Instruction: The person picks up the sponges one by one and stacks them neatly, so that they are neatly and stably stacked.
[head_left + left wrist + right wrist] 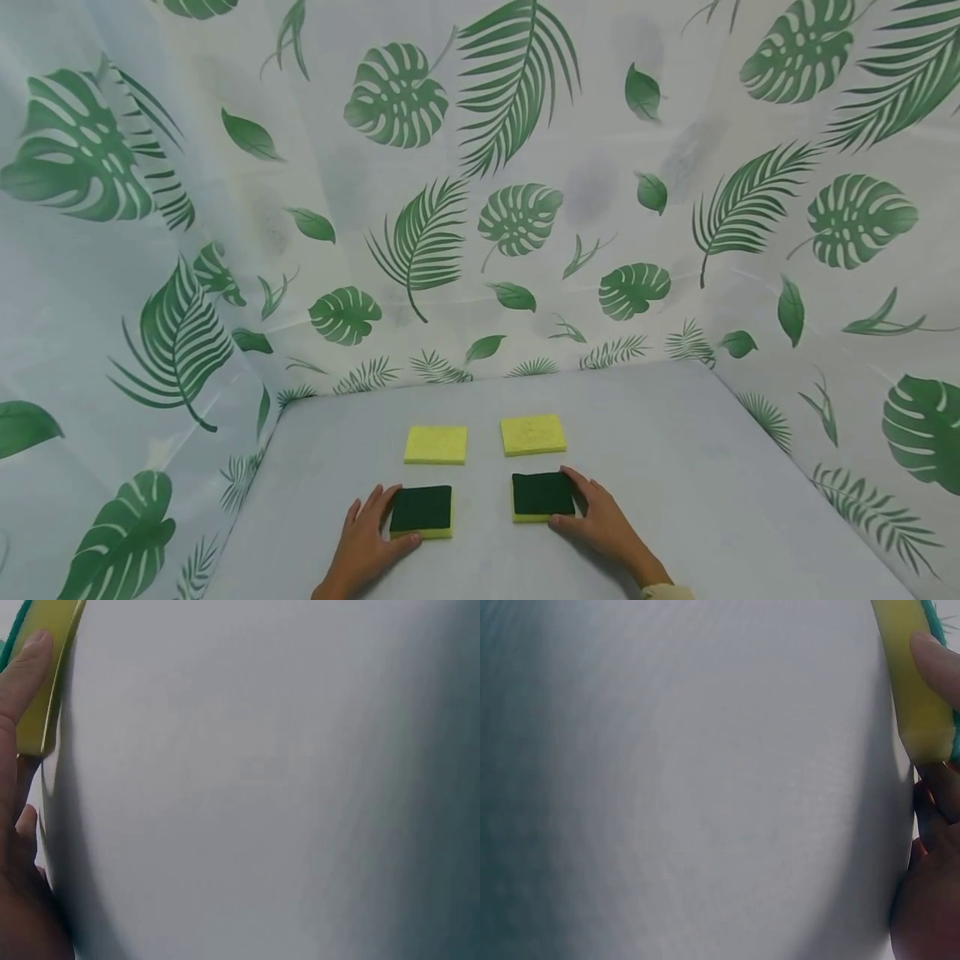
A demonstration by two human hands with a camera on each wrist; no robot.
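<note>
Two sponges with a dark green scouring side up and yellow foam below lie side by side near the front of the white table. My left hand [365,540] holds the left sponge [422,509] between thumb and fingers at its left end. At the right end of the right sponge [542,496], my right hand [600,525] grips in the same way. In the left wrist view the thumb [30,671] presses the yellow side of the left sponge [46,697]. The right wrist view has the thumb [937,666] against the right sponge's yellow edge [911,682].
Behind the held sponges, a yellow sponge [436,445] lies flat on the left and another yellow sponge [533,434] on the right, yellow faces up. White sheeting [465,292] with green leaf prints walls the table [637,417] at the back and both sides.
</note>
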